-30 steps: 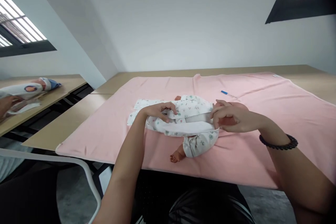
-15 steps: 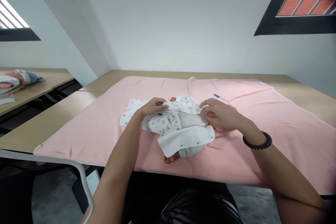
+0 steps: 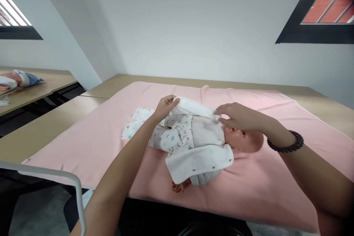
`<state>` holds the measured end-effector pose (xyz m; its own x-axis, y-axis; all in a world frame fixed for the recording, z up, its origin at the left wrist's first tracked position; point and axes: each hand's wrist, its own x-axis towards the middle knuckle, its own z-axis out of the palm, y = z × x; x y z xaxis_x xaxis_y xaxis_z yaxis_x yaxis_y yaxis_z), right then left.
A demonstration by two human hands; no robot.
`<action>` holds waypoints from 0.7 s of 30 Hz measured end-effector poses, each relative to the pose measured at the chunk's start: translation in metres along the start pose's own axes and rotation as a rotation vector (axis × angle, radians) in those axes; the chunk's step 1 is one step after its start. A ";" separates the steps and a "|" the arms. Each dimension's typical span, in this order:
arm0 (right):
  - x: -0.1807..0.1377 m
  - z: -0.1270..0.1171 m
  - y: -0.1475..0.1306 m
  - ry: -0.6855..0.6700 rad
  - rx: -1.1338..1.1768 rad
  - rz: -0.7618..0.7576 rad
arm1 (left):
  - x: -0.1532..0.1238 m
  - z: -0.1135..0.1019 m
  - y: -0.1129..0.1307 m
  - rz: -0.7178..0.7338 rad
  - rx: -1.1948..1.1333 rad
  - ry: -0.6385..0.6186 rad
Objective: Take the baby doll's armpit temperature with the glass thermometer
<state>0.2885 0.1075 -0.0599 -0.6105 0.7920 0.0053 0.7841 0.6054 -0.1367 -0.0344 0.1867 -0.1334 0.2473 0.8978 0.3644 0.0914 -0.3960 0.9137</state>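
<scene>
A baby doll (image 3: 246,139) lies on its back on a pink blanket (image 3: 262,177), head to the right, in a white printed romper (image 3: 177,134). My left hand (image 3: 165,106) pinches the far flap of the romper (image 3: 193,108) and holds it lifted. At the flap's other end, near the doll's neck, my right hand (image 3: 238,116) grips the same flap with closed fingers. The near flap (image 3: 199,158) lies folded open toward me. One doll foot (image 3: 178,187) sticks out at the near edge.
The blanket covers a wooden table (image 3: 41,132). A second table at the far left carries a swaddled doll (image 3: 13,80). A white chair frame (image 3: 55,180) stands at the lower left. A black bead bracelet (image 3: 286,142) is on my right wrist.
Both hands have lifted the far flap of the romper up off the doll's chest. The doll's head, covered before by my right hand, now shows. The near flap has dropped open.
</scene>
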 end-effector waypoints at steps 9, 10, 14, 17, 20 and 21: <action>0.054 -0.003 0.081 -0.088 0.170 0.060 | 0.048 0.004 -0.034 -0.108 0.287 0.109; 0.056 -0.002 0.091 -0.106 0.188 0.086 | 0.047 0.005 -0.038 -0.116 0.305 0.119; 0.054 0.012 0.142 -0.102 0.264 0.317 | 0.038 0.009 -0.037 -0.074 0.383 0.087; 0.044 0.032 0.182 -0.084 0.193 0.539 | 0.031 0.019 -0.024 0.109 0.417 -0.096; 0.027 0.055 0.206 -0.086 0.123 0.710 | 0.026 0.035 -0.013 0.277 0.390 -0.310; 0.021 0.062 0.210 -0.083 0.117 0.746 | 0.024 0.041 -0.011 0.317 0.408 -0.361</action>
<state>0.4335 0.2460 -0.1494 0.0672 0.9767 -0.2040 0.9783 -0.1047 -0.1790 0.0107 0.2050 -0.1420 0.6265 0.6313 0.4571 0.3030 -0.7376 0.6034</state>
